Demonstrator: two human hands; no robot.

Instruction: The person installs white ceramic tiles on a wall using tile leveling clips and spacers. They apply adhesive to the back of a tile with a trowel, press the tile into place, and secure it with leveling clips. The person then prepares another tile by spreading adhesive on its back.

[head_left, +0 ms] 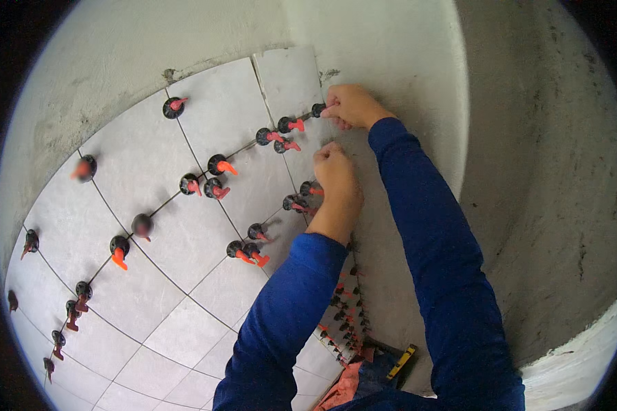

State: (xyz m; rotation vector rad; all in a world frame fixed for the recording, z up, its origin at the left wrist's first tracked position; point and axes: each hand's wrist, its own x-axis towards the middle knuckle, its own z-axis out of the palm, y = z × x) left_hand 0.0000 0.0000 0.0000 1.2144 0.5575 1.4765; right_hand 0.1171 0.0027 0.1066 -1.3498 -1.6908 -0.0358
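In front of me is a wall of pale grey tiles (171, 274), with black round tile levelers with red or orange handles set along the joints. My right hand (355, 107), closed, pinches the handle of a tile leveler (317, 109) in the joint at the tiled area's upper right edge. My left hand (337, 179) is curled shut just below it, close to the wall; what its fingers hold, if anything, is hidden. Left of my hands, another tile leveler (286, 125) stands beside several more at a tile corner.
Bare grey plaster (541, 171) curves away to the right. Tile levelers such as this orange-handled one (119, 246) stick out from the wall at left. Low down, a yellow-edged tool (401, 362) lies near a reddish cloth (343, 389).
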